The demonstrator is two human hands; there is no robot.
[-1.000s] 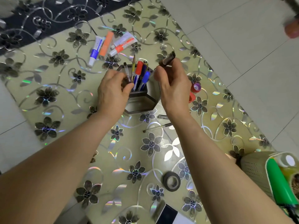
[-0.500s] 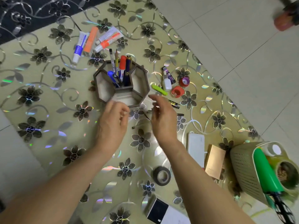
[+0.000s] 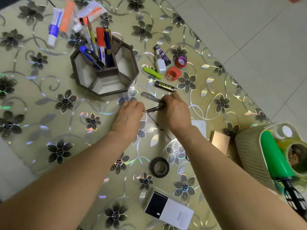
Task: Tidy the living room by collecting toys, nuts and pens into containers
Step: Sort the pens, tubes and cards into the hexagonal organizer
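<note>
Head view: right hand (image 3: 177, 110) curled round two dark pens (image 3: 152, 103) just in front of the octagonal pen holder (image 3: 106, 72), one pen angled up-left, the other pointing at the left hand. Left hand (image 3: 127, 117) at the lower pen's tip, fingers bent; can't tell if it's pinching it. Holder on the floral tabletop (image 3: 49, 100), several pens upright in its rear compartment. Black battery (image 3: 165, 86) just beyond the right hand, tape roll (image 3: 159, 167) nearer the camera

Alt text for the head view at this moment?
Both hands pick two dark pens off a floral tabletop: the right hand grips both pens, the left hand touches one tip. Behind stands an octagonal pen holder holding pens.
</note>
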